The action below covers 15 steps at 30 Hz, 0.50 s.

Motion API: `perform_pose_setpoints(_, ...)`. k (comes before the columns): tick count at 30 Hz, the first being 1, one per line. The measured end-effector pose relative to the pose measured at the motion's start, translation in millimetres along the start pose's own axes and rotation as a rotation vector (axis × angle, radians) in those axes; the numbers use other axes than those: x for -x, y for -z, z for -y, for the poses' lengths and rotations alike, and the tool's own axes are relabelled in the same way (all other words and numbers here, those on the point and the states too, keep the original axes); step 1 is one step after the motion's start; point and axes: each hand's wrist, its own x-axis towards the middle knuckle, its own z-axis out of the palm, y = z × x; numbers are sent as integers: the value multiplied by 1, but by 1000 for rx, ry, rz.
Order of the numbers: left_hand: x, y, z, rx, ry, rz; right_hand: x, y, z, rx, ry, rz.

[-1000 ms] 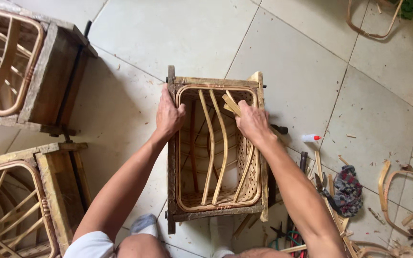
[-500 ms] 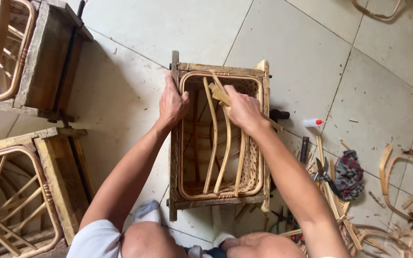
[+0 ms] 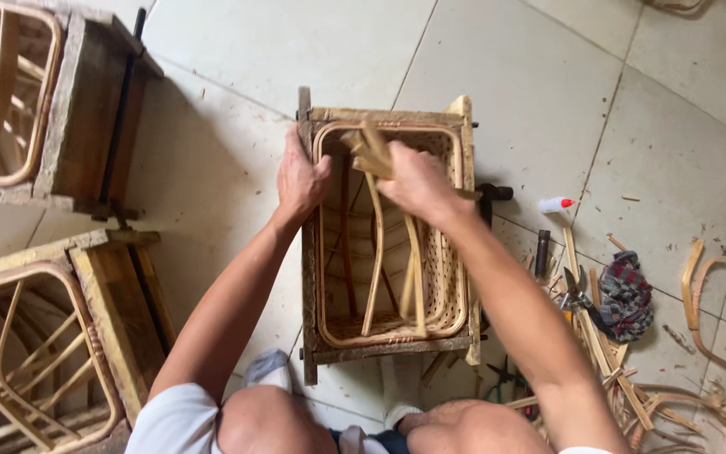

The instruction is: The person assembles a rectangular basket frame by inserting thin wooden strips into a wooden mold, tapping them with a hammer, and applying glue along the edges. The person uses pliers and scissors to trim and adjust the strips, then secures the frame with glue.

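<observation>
Pale grey floor tiles (image 3: 548, 76) fill the room, and at centre frame a half-woven rectangular rattan basket sits inside a rough wooden box frame (image 3: 306, 252). The basket (image 3: 447, 277) has an oval cane rim and bare curved ribs running down its middle. The person's left hand (image 3: 300, 178) is clamped over the frame's left edge, fingers curled down outside it. Their right hand (image 3: 418, 185) is closed around a few flat tan cane strips (image 3: 367, 151) near the upper rim. To do this well, I'd judge the left hand should hold the frame steady while the right feeds the strips snugly along the ribs without kinking them. Two more wooden frames holding cane skeletons (image 3: 10, 101) sit at left; cane offcuts (image 3: 699, 277), a chequered rag (image 3: 628, 294) and a small white glue bottle (image 3: 555, 204) lie at right.
</observation>
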Motion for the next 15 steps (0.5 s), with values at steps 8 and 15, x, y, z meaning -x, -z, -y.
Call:
perform_pose_setpoints(8, 12, 0, 2, 274, -135, -65, -24, -37, 14, 234, 92, -311)
perform_pose_setpoints(15, 27, 16, 6, 274, -182, 62, 5, -45, 18, -111, 222, -353)
